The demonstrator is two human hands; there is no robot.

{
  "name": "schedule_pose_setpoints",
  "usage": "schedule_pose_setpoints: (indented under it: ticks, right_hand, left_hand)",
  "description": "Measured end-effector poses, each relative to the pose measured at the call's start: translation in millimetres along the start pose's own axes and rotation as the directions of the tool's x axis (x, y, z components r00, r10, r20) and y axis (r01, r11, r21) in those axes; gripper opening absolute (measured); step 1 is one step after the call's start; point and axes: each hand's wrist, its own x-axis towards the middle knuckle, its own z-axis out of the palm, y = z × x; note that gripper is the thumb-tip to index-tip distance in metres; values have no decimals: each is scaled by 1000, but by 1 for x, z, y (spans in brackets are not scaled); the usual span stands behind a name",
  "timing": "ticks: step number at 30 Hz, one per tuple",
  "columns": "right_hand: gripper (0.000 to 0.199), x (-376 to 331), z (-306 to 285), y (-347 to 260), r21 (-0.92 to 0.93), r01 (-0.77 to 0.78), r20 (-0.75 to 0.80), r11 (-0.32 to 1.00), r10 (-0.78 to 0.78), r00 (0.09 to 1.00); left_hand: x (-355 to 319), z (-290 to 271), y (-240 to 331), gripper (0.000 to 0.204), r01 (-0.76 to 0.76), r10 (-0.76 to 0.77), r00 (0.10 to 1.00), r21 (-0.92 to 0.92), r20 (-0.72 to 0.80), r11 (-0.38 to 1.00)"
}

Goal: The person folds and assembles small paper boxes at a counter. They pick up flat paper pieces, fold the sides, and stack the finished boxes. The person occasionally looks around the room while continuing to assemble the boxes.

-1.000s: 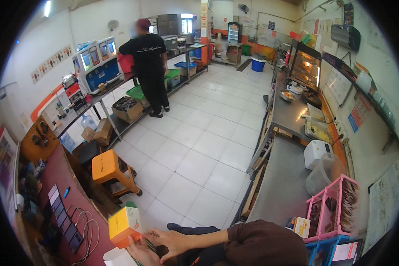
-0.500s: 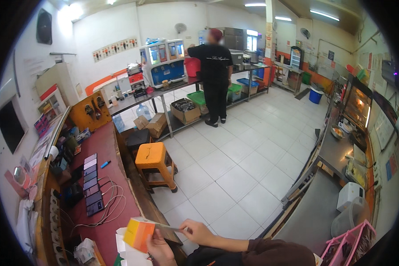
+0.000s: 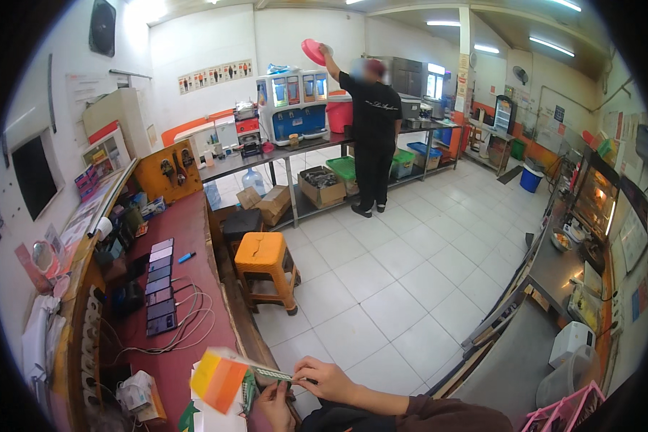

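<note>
A yellow, orange and white paper carton point(image 3: 222, 379) is tilted over the front end of the red counter, with a narrow patterned flap reaching right from it. My right hand point(image 3: 325, 379) pinches the far right end of that flap between thumb and fingers. Just below the flap, my left hand point(image 3: 275, 407) is closed with its thumb up against the flap's lower edge. Part of the left fingers is hidden. White and green cartons point(image 3: 212, 419) lie beneath the coloured one.
Phones point(image 3: 160, 288) with white cables lie in a row on the red counter point(image 3: 200, 270). An orange stool point(image 3: 261, 252) stands beside it. A person in black point(image 3: 374, 129) is at the back table, raising a pink lid point(image 3: 312, 52). A steel counter point(image 3: 504, 371) runs along the right.
My left hand has shifted from the carton's coloured side to below its flap. The carton has tilted. The person at the back has lifted a pink lid off the red bucket. The view has shifted.
</note>
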Motion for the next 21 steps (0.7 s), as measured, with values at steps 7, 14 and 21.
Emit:
schedule_pose_setpoints:
  ticks: [7, 14, 21]
  right_hand:
    - [12, 1, 5, -8, 121, -77, -72, 990, 86, 994]
    - [19, -3, 6, -10, 205, -16, -105, 979, 38, 994]
    - [37, -7, 16, -13, -133, 138, 24, 981, -136, 990]
  left_hand:
    - [-20, 4, 32, 24, -50, 47, 960, 4, 276, 999]
    - [-16, -2, 41, 38, -639, 422, 729, 315, 539, 702]
    - [-23, 0, 26, 44, -375, 377, 888, -58, 264, 925]
